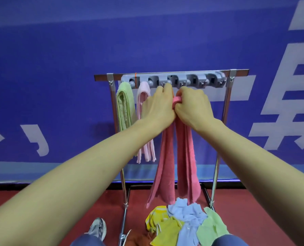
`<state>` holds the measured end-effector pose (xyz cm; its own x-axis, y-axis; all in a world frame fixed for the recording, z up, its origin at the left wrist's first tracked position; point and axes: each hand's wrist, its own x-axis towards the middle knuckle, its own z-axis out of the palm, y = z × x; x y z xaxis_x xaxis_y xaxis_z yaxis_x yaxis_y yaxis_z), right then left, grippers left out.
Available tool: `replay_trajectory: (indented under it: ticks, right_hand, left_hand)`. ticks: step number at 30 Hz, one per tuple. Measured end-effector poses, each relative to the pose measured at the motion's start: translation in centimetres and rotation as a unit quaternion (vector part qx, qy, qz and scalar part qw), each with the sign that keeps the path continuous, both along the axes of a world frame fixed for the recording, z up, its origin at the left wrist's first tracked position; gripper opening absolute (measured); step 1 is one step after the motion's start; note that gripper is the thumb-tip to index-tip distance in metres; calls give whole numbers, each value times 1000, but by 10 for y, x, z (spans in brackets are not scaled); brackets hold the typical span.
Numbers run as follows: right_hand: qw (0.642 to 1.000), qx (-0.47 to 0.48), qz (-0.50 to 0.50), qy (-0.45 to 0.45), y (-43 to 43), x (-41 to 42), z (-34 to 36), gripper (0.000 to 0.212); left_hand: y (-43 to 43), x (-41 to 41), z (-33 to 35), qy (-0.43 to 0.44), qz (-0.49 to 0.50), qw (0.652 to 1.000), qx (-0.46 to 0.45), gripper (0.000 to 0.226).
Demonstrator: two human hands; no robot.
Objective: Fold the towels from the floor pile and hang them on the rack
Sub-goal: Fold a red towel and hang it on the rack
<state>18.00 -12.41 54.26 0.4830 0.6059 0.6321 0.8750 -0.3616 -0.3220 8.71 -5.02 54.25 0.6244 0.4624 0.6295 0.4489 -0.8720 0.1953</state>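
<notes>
At the bottom of the frame, right of centre, the pile of towels (185,226) lies on the red floor (229,196), yellow, blue and green, with our shoe (98,228) to its left. Above it, mid-frame, our left hand (156,107) and right hand (194,107) meet, fingers curled round the top fold of a coral towel (185,157) whose two halves hang down to the pile. Just behind, the rack (240,72) carries a green towel (124,107) and a pale pink towel (144,98) at its left end, against the blue wall (59,68).
</notes>
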Motion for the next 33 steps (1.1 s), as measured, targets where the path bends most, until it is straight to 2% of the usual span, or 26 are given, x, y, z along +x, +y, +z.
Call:
replay_trajectory:
  ticks: [5,9,10,12,15,18,21,27,33]
  right_hand:
    - [999,-22,-19,-14,7,15,-6,21]
    - [995,2,-26,94,25,24,-30,15]
    - [995,11,-30,98,32,32,-30,12]
    - [997,15,-38,59,45,47,-25,8]
    - [999,15,-24,-16,64,64,-10,14]
    - [998,10,-4,-68,84,73,7,15]
    - [996,3,-8,-92,104,81,18,18]
    - [993,-59,-6,-97,121,88,1,28]
    - [990,-52,-17,-128,122,93,10,25]
  left_hand:
    - [16,24,14,-51,-29,998,-11,24]
    - [30,42,6,-92,-74,993,-17,29]
    - [36,44,5,-90,-68,994,-15,29]
    - [52,47,4,-63,-27,998,-2,33]
    - [76,48,7,-7,26,999,29,38]
    - [92,53,18,-5,54,998,33,38]
    - [105,62,31,-5,93,994,53,38]
    - [120,83,18,109,81,986,99,36]
    - [128,89,22,69,76,991,84,34]
